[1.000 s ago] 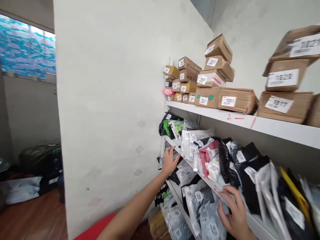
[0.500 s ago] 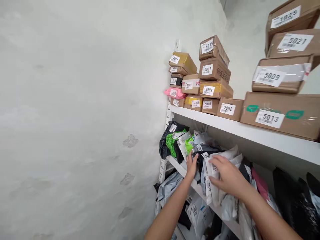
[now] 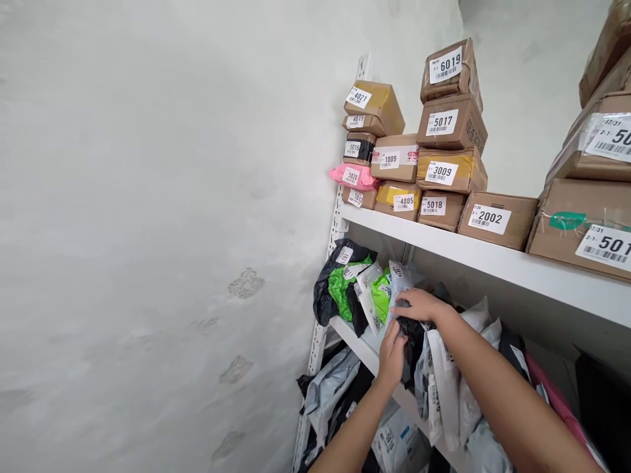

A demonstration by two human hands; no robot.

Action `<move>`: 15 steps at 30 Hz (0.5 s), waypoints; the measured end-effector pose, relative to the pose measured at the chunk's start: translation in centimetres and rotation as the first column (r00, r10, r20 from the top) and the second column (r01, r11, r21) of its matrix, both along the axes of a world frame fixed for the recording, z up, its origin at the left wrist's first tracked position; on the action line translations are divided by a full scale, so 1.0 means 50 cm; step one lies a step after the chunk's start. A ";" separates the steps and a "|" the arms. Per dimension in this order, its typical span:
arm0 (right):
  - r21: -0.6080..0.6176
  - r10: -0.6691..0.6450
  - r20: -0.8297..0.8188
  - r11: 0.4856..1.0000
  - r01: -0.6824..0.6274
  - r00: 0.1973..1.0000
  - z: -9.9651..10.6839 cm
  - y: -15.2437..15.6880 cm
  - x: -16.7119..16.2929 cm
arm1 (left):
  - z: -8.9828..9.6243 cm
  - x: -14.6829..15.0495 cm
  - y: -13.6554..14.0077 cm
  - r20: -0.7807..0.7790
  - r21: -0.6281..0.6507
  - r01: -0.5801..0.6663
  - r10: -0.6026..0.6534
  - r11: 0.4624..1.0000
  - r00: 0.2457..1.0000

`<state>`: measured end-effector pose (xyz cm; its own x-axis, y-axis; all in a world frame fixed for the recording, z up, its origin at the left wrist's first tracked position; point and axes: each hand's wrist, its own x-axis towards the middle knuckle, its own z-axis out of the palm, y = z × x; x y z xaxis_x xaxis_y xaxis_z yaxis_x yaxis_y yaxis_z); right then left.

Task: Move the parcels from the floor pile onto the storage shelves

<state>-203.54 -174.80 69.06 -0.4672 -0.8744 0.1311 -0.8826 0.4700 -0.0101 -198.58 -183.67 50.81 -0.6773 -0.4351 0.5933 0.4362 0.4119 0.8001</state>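
Observation:
My left hand (image 3: 392,355) is at the front of the middle shelf, its fingers closed on the lower edge of a black plastic mailing bag (image 3: 413,332). Over the top of the same bag curls my right hand (image 3: 419,305), fingers bent and closed on its dark plastic. Just left of the hands stand a grey-white mailing bag (image 3: 400,276), a bright green one (image 3: 381,295) and a white labelled one (image 3: 367,299). White mailing bags (image 3: 444,374) stand upright beneath my right forearm. My palms hide part of the black bag.
Labelled cardboard boxes (image 3: 446,121) are stacked on the upper white shelf (image 3: 434,230). A dark bag (image 3: 323,289) and a crumpled green bag (image 3: 340,286) lie at the middle shelf's left end. More bags (image 3: 330,387) fill the shelf below. A grey-white wall (image 3: 172,197) borders the rack.
My right hand has moved left, off the white bags and onto the black bag beside my left hand. The view has shifted closer, and the boxes look larger.

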 end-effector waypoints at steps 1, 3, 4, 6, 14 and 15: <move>0.028 -0.039 -0.010 0.999 0.039 0.999 0.000 0.000 0.001 | 0.003 -0.002 -0.010 0.020 0.006 0.000 0.000 1.000 1.000; 0.080 -0.111 -0.041 0.990 0.114 0.993 0.004 0.000 0.006 | 0.021 -0.013 -0.033 0.107 0.015 -0.070 0.068 0.997 0.992; 0.093 -0.135 -0.053 0.986 0.140 0.989 0.006 0.001 0.008 | 0.035 -0.022 -0.045 0.156 0.006 -0.129 0.126 0.992 0.980; 0.104 -0.159 -0.058 0.981 0.164 0.986 0.012 0.002 0.015 | 0.071 -0.043 -0.064 0.218 -0.050 -0.264 0.268 0.963 0.938; 0.124 -0.183 -0.062 0.974 0.190 0.981 0.023 0.009 0.034 | 0.181 -0.119 -0.062 0.337 -0.263 -0.559 0.618 0.786 0.711; 0.125 -0.184 -0.060 0.974 0.190 0.981 0.024 0.010 0.035 | 0.184 -0.123 -0.058 0.343 -0.278 -0.569 0.633 0.774 0.694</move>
<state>-201.77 -174.29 70.26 -0.6197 -0.7833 0.0491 -0.7771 0.6211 0.1016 -204.75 -186.59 60.02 -0.4844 -0.7667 0.4213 -0.2844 0.5935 0.7529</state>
